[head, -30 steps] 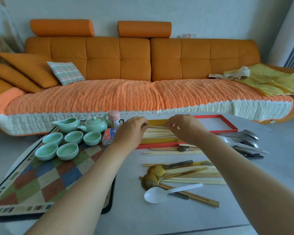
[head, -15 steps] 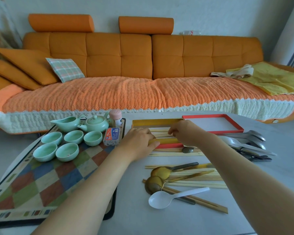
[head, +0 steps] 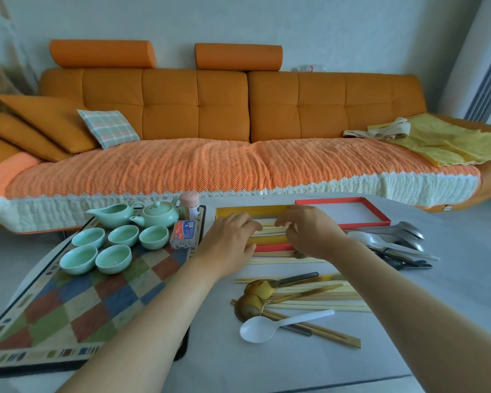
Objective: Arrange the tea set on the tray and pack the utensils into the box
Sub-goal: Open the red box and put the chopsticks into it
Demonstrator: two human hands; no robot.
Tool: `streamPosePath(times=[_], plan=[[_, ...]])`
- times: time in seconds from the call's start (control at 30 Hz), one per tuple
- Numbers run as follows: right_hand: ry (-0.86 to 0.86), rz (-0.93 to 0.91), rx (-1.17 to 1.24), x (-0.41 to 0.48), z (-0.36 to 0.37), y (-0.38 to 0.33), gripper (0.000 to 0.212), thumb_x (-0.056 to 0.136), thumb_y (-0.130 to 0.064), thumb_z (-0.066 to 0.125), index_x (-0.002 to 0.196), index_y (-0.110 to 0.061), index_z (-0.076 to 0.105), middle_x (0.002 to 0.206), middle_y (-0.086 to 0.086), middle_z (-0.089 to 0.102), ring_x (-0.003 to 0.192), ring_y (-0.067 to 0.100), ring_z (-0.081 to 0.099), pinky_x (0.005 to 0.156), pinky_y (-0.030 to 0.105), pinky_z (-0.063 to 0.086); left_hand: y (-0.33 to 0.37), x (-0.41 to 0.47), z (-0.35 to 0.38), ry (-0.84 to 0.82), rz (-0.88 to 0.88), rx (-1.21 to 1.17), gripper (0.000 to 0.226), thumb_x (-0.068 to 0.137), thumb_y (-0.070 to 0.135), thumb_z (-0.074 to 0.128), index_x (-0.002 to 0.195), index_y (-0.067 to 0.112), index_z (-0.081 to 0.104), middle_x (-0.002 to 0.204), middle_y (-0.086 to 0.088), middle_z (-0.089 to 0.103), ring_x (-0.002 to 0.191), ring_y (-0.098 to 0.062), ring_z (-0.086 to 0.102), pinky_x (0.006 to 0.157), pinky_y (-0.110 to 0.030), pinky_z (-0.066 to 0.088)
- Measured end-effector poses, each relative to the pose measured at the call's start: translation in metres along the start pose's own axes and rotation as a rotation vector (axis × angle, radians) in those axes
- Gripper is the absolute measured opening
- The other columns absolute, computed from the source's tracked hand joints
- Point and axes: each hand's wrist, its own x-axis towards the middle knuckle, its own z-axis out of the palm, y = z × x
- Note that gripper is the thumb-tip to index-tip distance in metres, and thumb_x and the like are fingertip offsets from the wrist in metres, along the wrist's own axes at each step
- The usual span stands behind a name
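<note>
The yellow-lined box (head: 253, 210) with a red outer edge lies on the table and holds pale wooden chopsticks (head: 270, 228). My left hand (head: 230, 245) rests flat over the box's front left edge, its fingertips on the chopsticks. From the right, my right hand (head: 309, 231) hovers over the box with bent fingertips touching the same chopsticks. A checkered tray (head: 82, 307) at the left carries a green teapot (head: 157, 215), a green pitcher (head: 112, 215) and several green cups (head: 114, 258).
The red lid (head: 343, 212) lies right of the box. Loose chopsticks (head: 318, 300), two gold spoons (head: 255, 296) and a white plastic spoon (head: 260, 330) lie on the table in front of me. Metal spoons (head: 400, 236) are piled at the right. A blue packet (head: 183, 233) sits on the tray. An orange sofa stands behind.
Both hands brought the chopsticks down from above the box into it. The left hand's fingers have flattened onto them, and the right hand's fingers have loosened.
</note>
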Motion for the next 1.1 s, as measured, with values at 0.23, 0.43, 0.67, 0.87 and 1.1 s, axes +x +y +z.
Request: streamPosePath(times=[0.23, 0.43, 0.67, 0.87, 1.1], plan=[[-0.161, 0.001, -0.064, -0.017, -0.008, -0.008, 0.029, 0.095, -0.018, 0.050, 0.105, -0.030, 0.075, 0.100, -0.014, 0.070, 0.076, 0.003, 0.054, 0.075, 0.021, 0.051, 0.027, -0.007, -0.002, -0.075, 0.007, -0.080, 0.020, 0.096, 0.025, 0.052, 0.109, 0.025, 0.068, 0.108, 0.008, 0.056, 0.100, -0.015, 0.055, 0.074, -0.028, 0.045], [-0.313, 0.067, -0.126, -0.024, -0.001, -0.018, 0.041, 0.094, -0.014, 0.048, 0.125, -0.034, 0.066, 0.126, -0.011, 0.066, 0.110, 0.012, 0.062, 0.092, 0.032, 0.055, 0.032, -0.013, 0.003, -0.229, -0.012, -0.014, 0.029, 0.101, 0.030, 0.045, 0.122, 0.024, 0.065, 0.120, 0.005, 0.057, 0.108, -0.018, 0.054, 0.083, -0.036, 0.050], [-0.316, 0.038, -0.018, -0.031, 0.014, -0.028, 0.051, 0.088, -0.003, 0.048, 0.120, -0.038, 0.068, 0.119, -0.014, 0.069, 0.097, 0.004, 0.061, 0.085, 0.022, 0.053, 0.028, -0.012, 0.002, -0.188, -0.068, -0.033, 0.018, 0.094, 0.029, 0.054, 0.100, 0.023, 0.069, 0.102, 0.004, 0.059, 0.095, -0.018, 0.057, 0.075, -0.032, 0.048], [-0.321, 0.045, -0.026, -0.030, 0.017, -0.022, 0.029, 0.093, -0.021, 0.063, 0.120, -0.030, 0.068, 0.124, -0.011, 0.064, 0.100, 0.004, 0.055, 0.087, 0.020, 0.043, 0.019, -0.015, -0.003, -0.209, -0.072, -0.029, 0.016, 0.094, 0.032, 0.059, 0.103, 0.025, 0.070, 0.107, 0.007, 0.057, 0.100, -0.015, 0.054, 0.079, -0.031, 0.046], [-0.315, 0.046, -0.043, -0.027, 0.017, -0.018, 0.017, 0.092, -0.034, 0.066, 0.108, -0.030, 0.071, 0.108, -0.014, 0.063, 0.085, -0.001, 0.050, 0.078, 0.018, 0.040, 0.008, -0.021, -0.001, -0.239, -0.063, 0.035, 0.009, 0.098, 0.026, 0.055, 0.102, 0.021, 0.061, 0.109, 0.003, 0.052, 0.102, -0.018, 0.051, 0.084, -0.029, 0.039]])
